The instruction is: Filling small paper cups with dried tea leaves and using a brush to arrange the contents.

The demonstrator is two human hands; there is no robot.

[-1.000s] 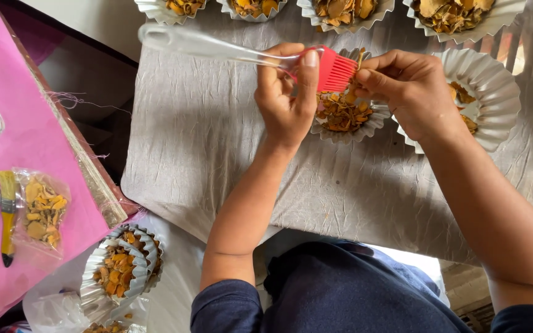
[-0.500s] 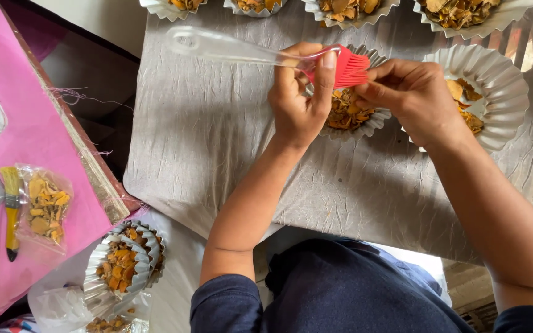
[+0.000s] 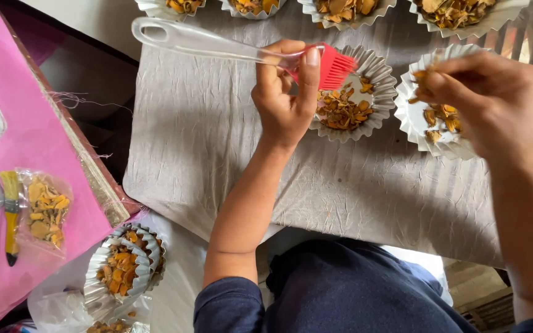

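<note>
My left hand (image 3: 285, 98) grips a brush with a clear plastic handle (image 3: 205, 43) and red silicone bristles (image 3: 334, 66). The bristles hover over a fluted silver paper cup (image 3: 374, 120) that holds dried yellow-brown pieces (image 3: 340, 111). My right hand (image 3: 488, 102) pinches a few of the same dried pieces (image 3: 421, 75) between its fingertips, above a second fluted cup (image 3: 411, 120) to the right. Both cups sit on a crinkled grey cloth (image 3: 217, 135).
Several more filled cups (image 3: 340, 9) line the cloth's far edge. On the left lies a pink sheet (image 3: 26, 148) with a clear bag of dried pieces (image 3: 45, 209) and a yellow brush (image 3: 11, 213). A stack of filled cups (image 3: 121, 265) stands at lower left.
My right hand has pulled away from the brush's bristles to the right, over the second cup, with dried pieces pinched in it. My left hand and brush stayed put.
</note>
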